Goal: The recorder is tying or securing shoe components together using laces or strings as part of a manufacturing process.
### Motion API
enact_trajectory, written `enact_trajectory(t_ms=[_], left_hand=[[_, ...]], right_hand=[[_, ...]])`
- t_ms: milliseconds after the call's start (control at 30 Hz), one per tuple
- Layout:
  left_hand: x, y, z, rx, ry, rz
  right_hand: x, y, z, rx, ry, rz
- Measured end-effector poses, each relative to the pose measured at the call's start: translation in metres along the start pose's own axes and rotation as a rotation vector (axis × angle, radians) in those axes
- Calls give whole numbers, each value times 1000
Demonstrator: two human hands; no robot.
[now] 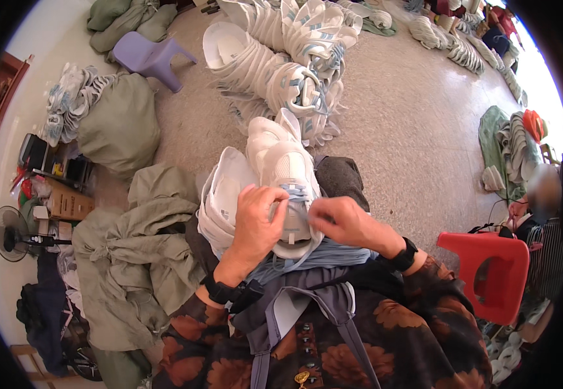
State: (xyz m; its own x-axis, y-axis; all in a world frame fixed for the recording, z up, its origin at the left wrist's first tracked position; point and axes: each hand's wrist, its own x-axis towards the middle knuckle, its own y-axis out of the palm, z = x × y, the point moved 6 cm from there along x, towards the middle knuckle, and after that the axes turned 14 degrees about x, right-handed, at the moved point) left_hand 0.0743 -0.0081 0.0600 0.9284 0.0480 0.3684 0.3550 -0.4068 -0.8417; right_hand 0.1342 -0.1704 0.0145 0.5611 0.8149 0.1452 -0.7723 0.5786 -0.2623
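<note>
Shoe (288,165) is lying toe-away btwn L hand (257,217), which is pinching blue lace (296,193), and R hand (345,220), half-curling, its hold hard to tell; prob. mid-lacing, next move calling for even pull.

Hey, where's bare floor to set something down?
Right of the stacked white-and-blue shoes, speckled beige floor lies bare toward the green cloth sheet and red plastic chair. Crowded: your lap, under white shoes, and your left, with olive fabric bundles.
</note>
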Motion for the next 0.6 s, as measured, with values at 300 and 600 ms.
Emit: enact_trajectory(t_ms=[300,600], left_hand=[[0,35,-29,472,194,191],[4,45,-22,433,141,132]], right_hand=[[-30,53,23,110,-34,360],[-27,35,11,-74,9,308]])
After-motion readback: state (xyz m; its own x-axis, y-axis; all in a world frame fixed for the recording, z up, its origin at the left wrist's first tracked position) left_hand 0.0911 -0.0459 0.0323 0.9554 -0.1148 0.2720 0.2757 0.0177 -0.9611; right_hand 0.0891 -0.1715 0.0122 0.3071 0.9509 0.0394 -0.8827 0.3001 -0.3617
